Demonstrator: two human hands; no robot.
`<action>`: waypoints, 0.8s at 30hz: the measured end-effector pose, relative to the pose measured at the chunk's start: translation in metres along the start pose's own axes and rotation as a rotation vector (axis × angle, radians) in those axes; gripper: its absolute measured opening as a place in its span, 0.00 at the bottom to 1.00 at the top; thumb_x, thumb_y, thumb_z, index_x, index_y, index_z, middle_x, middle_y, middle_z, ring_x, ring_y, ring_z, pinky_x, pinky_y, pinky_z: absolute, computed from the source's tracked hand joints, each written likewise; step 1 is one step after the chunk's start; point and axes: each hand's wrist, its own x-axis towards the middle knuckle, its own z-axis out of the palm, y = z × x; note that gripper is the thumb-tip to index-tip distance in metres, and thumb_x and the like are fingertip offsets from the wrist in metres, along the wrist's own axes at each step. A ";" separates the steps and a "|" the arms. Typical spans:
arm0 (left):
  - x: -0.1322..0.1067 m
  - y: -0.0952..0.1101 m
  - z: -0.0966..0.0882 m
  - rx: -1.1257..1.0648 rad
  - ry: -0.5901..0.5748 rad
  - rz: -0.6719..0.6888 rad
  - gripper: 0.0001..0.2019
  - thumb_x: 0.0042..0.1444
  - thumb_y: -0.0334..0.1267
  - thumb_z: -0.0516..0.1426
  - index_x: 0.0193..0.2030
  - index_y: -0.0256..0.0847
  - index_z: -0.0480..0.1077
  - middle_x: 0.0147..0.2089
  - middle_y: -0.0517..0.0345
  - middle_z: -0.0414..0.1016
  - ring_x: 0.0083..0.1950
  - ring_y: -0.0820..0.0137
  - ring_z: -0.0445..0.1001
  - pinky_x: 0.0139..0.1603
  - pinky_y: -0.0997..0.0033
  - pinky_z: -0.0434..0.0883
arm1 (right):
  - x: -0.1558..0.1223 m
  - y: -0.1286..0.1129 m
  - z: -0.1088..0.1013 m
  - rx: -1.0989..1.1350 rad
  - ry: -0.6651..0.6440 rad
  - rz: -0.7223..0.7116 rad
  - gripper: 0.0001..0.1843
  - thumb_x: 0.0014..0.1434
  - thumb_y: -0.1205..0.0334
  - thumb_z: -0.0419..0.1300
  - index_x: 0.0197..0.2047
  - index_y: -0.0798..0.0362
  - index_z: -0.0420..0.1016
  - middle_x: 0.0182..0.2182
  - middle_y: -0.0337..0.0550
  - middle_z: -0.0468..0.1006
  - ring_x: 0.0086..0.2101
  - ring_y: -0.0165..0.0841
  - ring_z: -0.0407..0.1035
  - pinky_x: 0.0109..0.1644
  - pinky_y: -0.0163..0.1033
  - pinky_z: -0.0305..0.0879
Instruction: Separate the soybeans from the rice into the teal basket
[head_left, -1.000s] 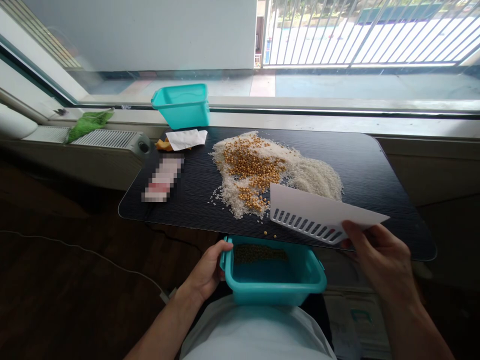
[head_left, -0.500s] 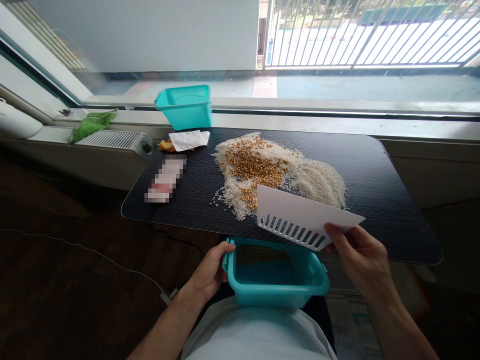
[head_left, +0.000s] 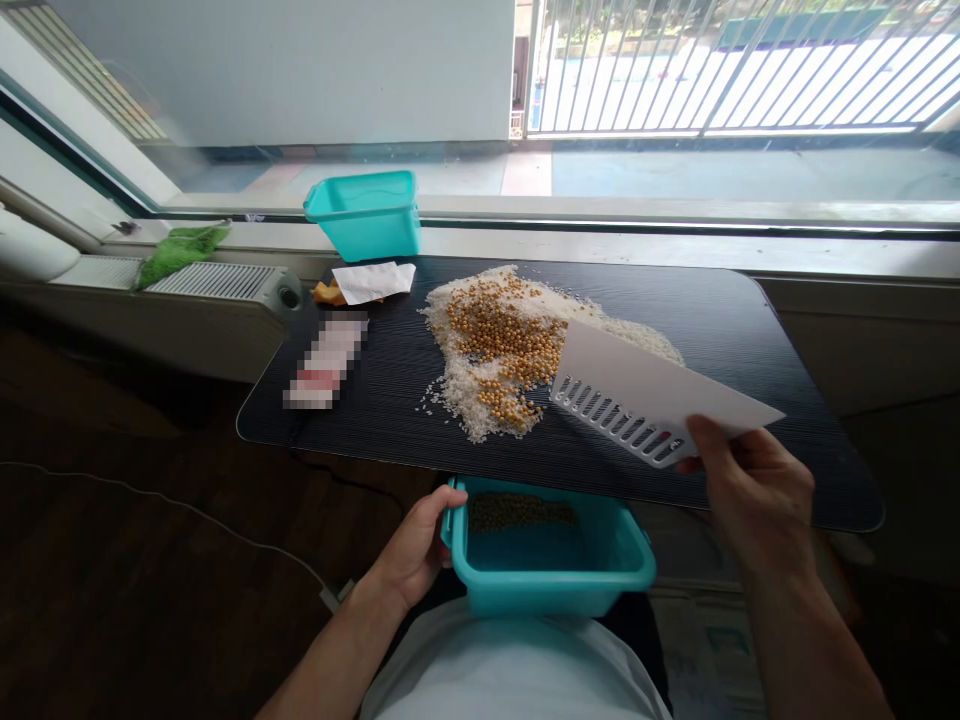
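My left hand (head_left: 417,545) grips the left rim of a teal plastic tub (head_left: 551,571) held below the table's near edge; beans lie in its far end. My right hand (head_left: 754,490) pinches the corner of a white slotted scraper (head_left: 654,395). The scraper's slotted edge rests on the black table (head_left: 750,330), over the right side of a heap of white rice (head_left: 471,385) mixed with yellow soybeans (head_left: 501,335).
A second teal tub (head_left: 367,212) stands on the window sill at the back. White paper (head_left: 373,280) over something orange and a blurred packet (head_left: 326,360) lie on the table's left part. A radiator with a green cloth (head_left: 177,250) is at the left.
The scraper swept toward the near edge, above the tub, then moved back up and right onto the heap. The two loose beans near the edge are gone. The left hand kept hold of the tub.
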 end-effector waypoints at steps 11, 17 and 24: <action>-0.004 0.002 0.008 0.012 0.078 0.029 0.10 0.45 0.38 0.66 0.23 0.41 0.68 0.15 0.67 0.62 0.16 0.77 0.59 0.19 0.76 0.56 | -0.008 0.015 0.021 0.022 -0.172 -0.106 0.23 0.48 0.37 0.71 0.30 0.49 0.79 0.20 0.38 0.77 0.19 0.34 0.69 0.22 0.40 0.68; -0.005 0.003 0.010 0.004 0.077 0.016 0.08 0.44 0.37 0.65 0.24 0.39 0.70 0.16 0.66 0.64 0.17 0.76 0.60 0.20 0.75 0.58 | -0.013 0.014 0.023 0.034 -0.208 -0.091 0.22 0.46 0.39 0.72 0.32 0.49 0.81 0.21 0.38 0.79 0.19 0.33 0.69 0.22 0.39 0.68; -0.004 0.003 0.006 0.007 0.030 0.021 0.11 0.45 0.37 0.67 0.22 0.41 0.68 0.15 0.67 0.61 0.20 0.73 0.65 0.28 0.73 0.68 | -0.015 0.005 0.009 0.007 -0.145 -0.115 0.20 0.48 0.41 0.72 0.33 0.49 0.82 0.20 0.38 0.77 0.20 0.34 0.69 0.24 0.41 0.69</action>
